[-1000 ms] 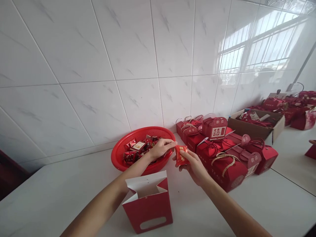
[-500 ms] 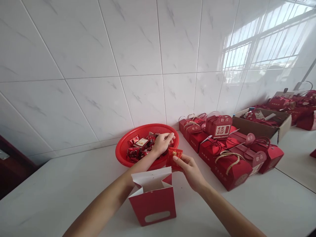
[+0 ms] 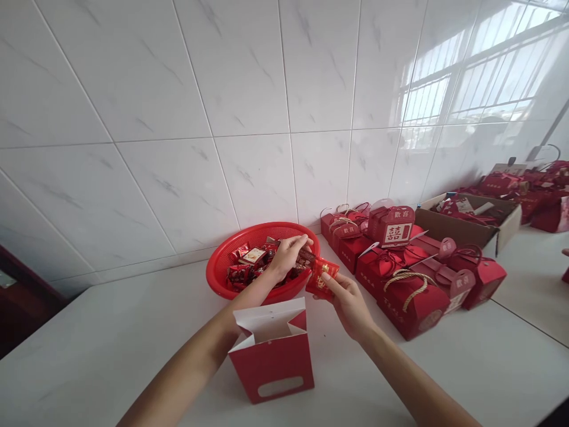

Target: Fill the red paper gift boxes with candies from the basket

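Note:
Over the right part of a red plastic basket, my left hand is closed on a dark-wrapped candy. The basket holds several red and dark wrapped sweets. My right hand pinches a red packet with gold print just right of the basket. A red paper box with its top open and white inside stands upright in front of the basket, beside my left forearm. Its front has an oval window.
Several closed red gift boxes with rope and ribbon handles stand to the right. Behind them is a cardboard box of red pieces, with more red boxes at the far right. A tiled wall borders the white table.
A dark-wrapped candy now shows at my left hand's fingers. The red packet in my right hand has shifted slightly right and its printed face shows more.

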The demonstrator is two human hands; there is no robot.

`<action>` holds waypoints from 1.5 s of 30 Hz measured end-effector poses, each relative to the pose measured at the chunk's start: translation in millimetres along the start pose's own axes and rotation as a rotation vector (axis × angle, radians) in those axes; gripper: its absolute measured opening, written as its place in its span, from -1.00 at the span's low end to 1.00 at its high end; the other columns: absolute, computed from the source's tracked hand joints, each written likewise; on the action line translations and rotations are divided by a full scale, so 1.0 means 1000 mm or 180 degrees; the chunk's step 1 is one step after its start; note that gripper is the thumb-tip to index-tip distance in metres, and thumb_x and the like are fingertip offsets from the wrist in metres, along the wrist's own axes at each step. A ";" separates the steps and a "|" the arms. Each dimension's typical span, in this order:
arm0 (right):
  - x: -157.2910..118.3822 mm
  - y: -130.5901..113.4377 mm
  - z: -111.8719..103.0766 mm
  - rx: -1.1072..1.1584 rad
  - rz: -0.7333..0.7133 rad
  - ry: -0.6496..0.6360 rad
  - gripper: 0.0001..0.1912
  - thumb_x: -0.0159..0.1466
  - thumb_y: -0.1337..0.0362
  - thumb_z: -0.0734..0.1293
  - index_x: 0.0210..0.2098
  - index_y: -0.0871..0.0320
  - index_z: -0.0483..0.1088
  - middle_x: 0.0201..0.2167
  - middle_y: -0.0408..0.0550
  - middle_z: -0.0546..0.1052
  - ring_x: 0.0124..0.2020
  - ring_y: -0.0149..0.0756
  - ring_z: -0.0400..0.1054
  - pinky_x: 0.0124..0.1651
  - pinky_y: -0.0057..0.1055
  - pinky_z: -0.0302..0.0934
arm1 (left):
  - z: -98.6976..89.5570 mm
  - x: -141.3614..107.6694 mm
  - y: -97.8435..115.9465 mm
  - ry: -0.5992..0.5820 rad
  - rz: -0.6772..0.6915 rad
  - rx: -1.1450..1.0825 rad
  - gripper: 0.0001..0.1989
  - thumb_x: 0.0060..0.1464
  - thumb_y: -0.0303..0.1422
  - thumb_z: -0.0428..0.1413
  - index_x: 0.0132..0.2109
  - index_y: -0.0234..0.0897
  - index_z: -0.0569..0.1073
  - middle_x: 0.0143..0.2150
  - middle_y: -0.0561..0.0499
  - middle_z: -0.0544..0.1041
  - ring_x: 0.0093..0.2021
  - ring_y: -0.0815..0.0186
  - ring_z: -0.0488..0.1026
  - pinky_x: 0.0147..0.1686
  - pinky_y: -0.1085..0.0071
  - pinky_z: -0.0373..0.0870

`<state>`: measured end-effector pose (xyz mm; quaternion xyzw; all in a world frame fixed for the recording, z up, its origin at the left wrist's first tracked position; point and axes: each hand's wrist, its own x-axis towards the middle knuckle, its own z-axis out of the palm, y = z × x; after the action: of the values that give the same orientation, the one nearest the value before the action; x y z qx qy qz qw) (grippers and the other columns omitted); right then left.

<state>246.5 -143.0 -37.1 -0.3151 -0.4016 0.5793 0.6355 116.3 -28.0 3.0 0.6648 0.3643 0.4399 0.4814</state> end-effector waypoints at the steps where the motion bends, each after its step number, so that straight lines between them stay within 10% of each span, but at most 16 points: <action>1: 0.001 -0.001 -0.002 0.0052 -0.0030 0.0033 -0.59 0.10 -0.03 0.51 -0.23 0.16 0.61 -0.22 0.03 0.62 -0.23 -0.22 0.45 -0.18 -0.30 0.34 | 0.000 0.000 0.000 -0.0050 -0.0017 -0.0046 -0.45 0.00 0.14 0.13 -0.28 -0.33 0.53 -0.38 -0.02 0.50 -0.39 0.31 0.44 -0.38 0.42 0.36; 5: 0.002 -0.003 -0.006 0.0110 -0.0170 0.0138 -0.60 0.09 -0.01 0.52 -0.21 0.15 0.62 -0.17 0.04 0.62 -0.18 -0.19 0.45 -0.06 -0.24 0.31 | -0.001 0.000 0.000 -0.0268 -0.0041 0.0016 -0.46 0.00 0.12 0.16 -0.31 -0.35 0.55 -0.34 -0.05 0.56 -0.28 0.27 0.48 -0.25 0.40 0.39; 12: 0.004 -0.005 -0.015 -0.0603 -0.0699 0.0433 -0.63 0.12 -0.04 0.49 -0.23 0.11 0.63 -0.23 0.01 0.64 -0.19 -0.14 0.45 -0.02 -0.16 0.30 | -0.006 -0.006 0.008 -0.0889 -0.0725 0.0209 -0.37 0.21 0.11 -0.08 -0.56 -0.31 0.40 -0.68 0.03 0.35 -0.71 0.47 0.12 -0.65 0.45 0.05; 16: 0.006 -0.006 -0.022 -0.0884 -0.0875 0.0380 -0.63 0.16 -0.04 0.46 -0.21 0.10 0.62 -0.24 0.00 0.64 -0.18 -0.14 0.46 -0.02 -0.16 0.33 | -0.009 -0.007 0.009 -0.1004 -0.0759 -0.0114 -0.59 0.12 -0.06 0.13 -0.46 -0.34 0.50 -0.57 0.00 0.47 -0.62 0.46 0.27 -0.58 0.49 0.18; 23: 0.007 -0.013 -0.024 -0.0093 -0.0354 0.0630 -0.51 0.03 -0.06 0.53 -0.20 0.16 0.55 -0.27 -0.01 0.61 -0.29 -0.13 0.55 -0.33 -0.30 0.45 | -0.010 -0.008 0.010 -0.0691 -0.0472 -0.0554 -0.48 -0.26 -0.30 0.45 -0.08 -0.35 0.60 -0.26 -0.08 0.62 -0.33 0.34 0.50 -0.35 0.44 0.38; 45: 0.002 -0.013 -0.020 -0.0152 0.0356 0.0143 -0.50 0.11 -0.09 0.49 -0.13 0.14 0.51 -0.26 -0.01 0.61 -0.34 -0.19 0.57 -0.40 -0.40 0.42 | -0.006 -0.015 0.009 -0.1474 -0.0318 -0.0113 -0.43 -0.24 -0.41 0.41 0.01 -0.31 0.55 -0.32 0.02 0.57 -0.28 0.29 0.54 -0.18 0.34 0.46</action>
<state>270.5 -141.1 -35.7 -0.3650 -0.3827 0.5970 0.6033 106.2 -41.8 9.2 0.7205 0.2688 0.2577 0.5850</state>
